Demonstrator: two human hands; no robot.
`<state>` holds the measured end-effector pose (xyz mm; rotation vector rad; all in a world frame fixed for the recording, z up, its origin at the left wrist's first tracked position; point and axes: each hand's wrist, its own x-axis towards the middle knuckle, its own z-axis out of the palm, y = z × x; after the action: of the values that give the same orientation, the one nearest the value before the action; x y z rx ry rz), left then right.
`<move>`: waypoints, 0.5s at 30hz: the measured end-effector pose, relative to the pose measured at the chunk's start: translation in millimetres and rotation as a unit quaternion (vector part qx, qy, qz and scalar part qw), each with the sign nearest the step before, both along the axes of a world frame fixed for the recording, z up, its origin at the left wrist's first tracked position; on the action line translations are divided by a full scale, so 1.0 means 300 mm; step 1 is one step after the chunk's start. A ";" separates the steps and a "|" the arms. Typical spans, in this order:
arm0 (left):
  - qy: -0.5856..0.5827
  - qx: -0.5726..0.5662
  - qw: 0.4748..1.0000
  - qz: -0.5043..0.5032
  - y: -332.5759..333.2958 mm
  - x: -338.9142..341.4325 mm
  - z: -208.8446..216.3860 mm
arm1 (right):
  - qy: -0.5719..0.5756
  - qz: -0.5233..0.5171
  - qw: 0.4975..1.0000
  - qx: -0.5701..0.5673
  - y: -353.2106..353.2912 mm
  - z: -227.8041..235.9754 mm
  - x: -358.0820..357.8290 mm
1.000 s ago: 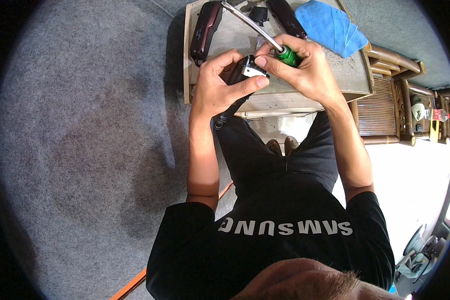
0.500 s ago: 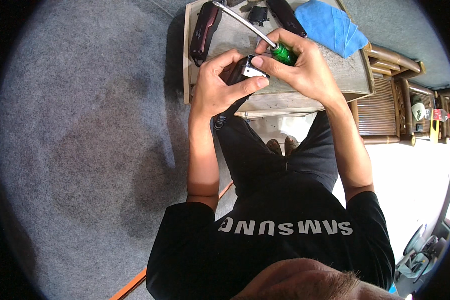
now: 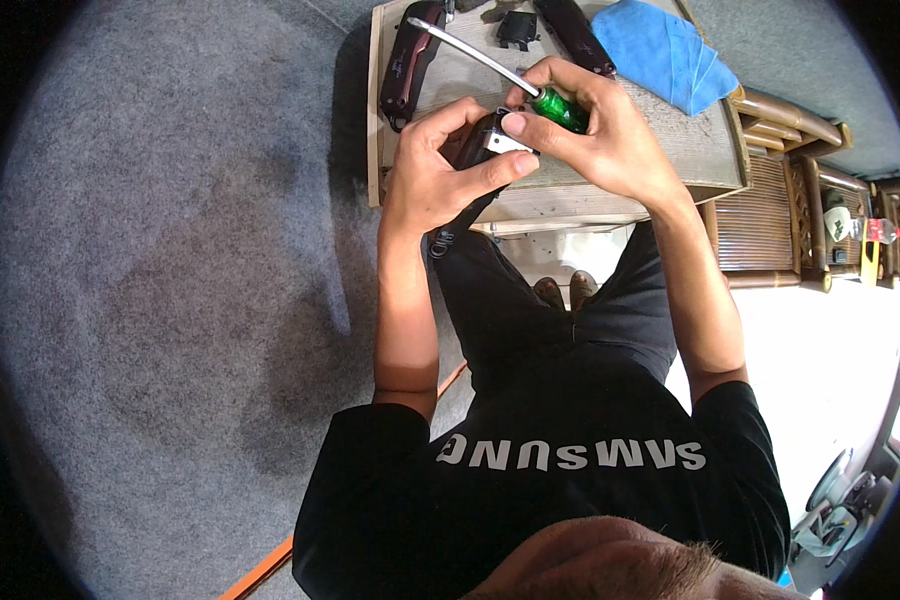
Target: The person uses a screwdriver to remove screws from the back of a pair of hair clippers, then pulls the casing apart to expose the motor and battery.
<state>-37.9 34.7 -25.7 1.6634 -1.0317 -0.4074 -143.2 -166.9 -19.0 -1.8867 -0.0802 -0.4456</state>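
My left hand [image 3: 435, 170] is closed round a black hair clipper body [image 3: 467, 212], which slants with its white-and-metal end upward. The cord end, a ribbed black piece [image 3: 440, 243], hangs below my palm. Tucked in my right hand [image 3: 610, 130] is a screwdriver [image 3: 560, 108] with a clear green handle, its steel shaft pointing up and left. The right thumb and forefinger pinch at the upper end of the clipper, and the thumb presses beside the white part. Anything small between those fingertips is hidden.
On the wooden table [image 3: 660, 135] lie a dark red-and-black casing [image 3: 407, 70] at left, a similar one [image 3: 575, 35] farther right, and a small black plastic part [image 3: 517, 30]. A folded blue cloth [image 3: 660, 55] sits at the far right corner. Bamboo furniture [image 3: 755, 225] stands to the right.
The screwdriver has tilted slightly, its tip shifting left and down with the handle. My right fingers have moved a little; the left hand and the clipper stay almost still.
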 end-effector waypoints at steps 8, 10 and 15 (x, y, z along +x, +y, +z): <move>0.014 0.001 1.000 0.016 0.002 -0.002 0.006 | -0.033 0.043 0.998 0.042 -0.012 -0.028 -0.001; 0.024 -0.003 1.000 0.019 -0.001 -0.001 -0.001 | -0.031 0.041 0.998 0.045 -0.011 -0.023 -0.003; 0.061 -0.067 0.995 0.027 -0.025 -0.019 0.004 | 0.009 0.031 0.999 0.028 -0.014 0.003 -0.010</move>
<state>-43.6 27.3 -24.6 1.5232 -0.9017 -0.3912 -146.3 -171.0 -18.1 -1.8279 -0.1125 -0.3848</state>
